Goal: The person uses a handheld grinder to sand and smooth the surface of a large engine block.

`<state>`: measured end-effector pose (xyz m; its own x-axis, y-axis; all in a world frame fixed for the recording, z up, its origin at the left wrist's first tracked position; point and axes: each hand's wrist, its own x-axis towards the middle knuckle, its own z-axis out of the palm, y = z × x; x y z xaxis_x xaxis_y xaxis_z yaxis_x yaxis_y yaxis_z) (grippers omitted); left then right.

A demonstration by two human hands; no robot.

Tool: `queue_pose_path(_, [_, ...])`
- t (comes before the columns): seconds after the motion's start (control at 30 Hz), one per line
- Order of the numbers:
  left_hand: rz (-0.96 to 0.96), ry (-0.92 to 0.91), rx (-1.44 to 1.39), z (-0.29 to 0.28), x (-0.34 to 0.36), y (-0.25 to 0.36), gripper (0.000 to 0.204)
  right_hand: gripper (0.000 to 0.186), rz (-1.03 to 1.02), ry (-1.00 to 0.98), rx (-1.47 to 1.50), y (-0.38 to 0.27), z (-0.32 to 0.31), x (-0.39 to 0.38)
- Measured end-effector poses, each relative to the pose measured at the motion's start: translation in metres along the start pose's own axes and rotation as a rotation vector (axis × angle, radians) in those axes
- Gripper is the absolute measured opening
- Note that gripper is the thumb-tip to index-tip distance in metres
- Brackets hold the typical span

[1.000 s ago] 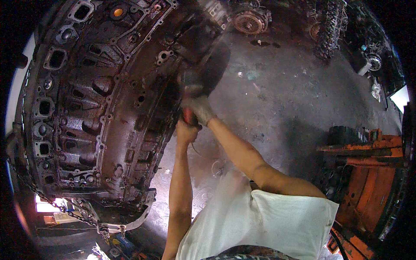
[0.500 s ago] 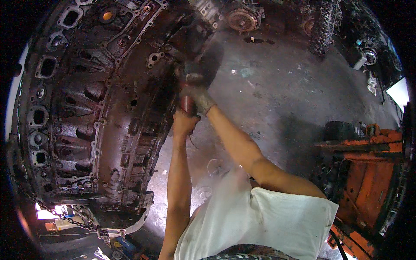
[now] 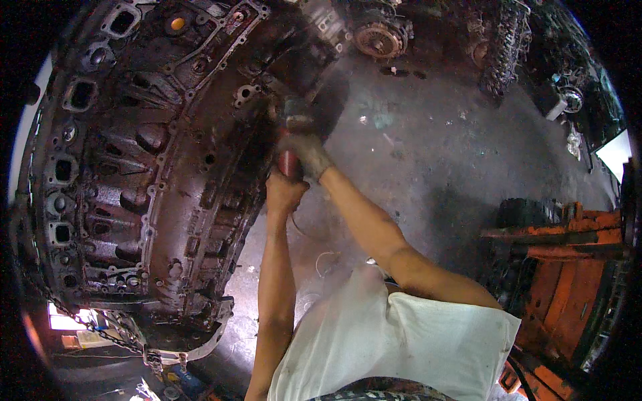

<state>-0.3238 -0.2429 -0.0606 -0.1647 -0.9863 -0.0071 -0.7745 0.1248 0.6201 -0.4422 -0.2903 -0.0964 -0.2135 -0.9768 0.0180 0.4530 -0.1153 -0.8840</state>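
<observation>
A red-bodied angle grinder point(image 3: 288, 162) is gripped in both my hands beside a large, oily brown engine block point(image 3: 177, 154). My left hand point(image 3: 286, 194) is closed around the rear of its body. Farther forward, my right hand point(image 3: 306, 152), in a dirty grey glove, wraps round the front part near the dark head. That head sits against or close to the block's right side; blur and shadow hide whether it touches. A thin cable point(image 3: 299, 230) trails below my left hand.
An orange metal frame point(image 3: 562, 287) stands at the right. Beyond the stained concrete floor point(image 3: 401, 147) lie a round clutch-like part point(image 3: 380, 41) and dark machine parts. A chain point(image 3: 100, 331) hangs at the block's lower left. Dust hazes the air.
The whole view has shifted slightly, with the engine block appearing a little lower and to the right at its top. Both hands keep their hold on the grinder in nearly the same place.
</observation>
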Motion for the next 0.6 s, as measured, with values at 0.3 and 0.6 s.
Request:
queue_pose_path(0.3, [0.011, 0.077, -0.159, -0.012, -0.004, -0.018, 0.073, 0.029, -0.075, 0.008, -0.047, -0.018, 0.037, -0.011])
queue_pose_path(0.6, [-0.069, 0.225, -0.320, -0.010, -0.042, -0.043, 0.083, 0.030, 0.032, -0.191, -0.510, -0.005, 0.049, -0.033])
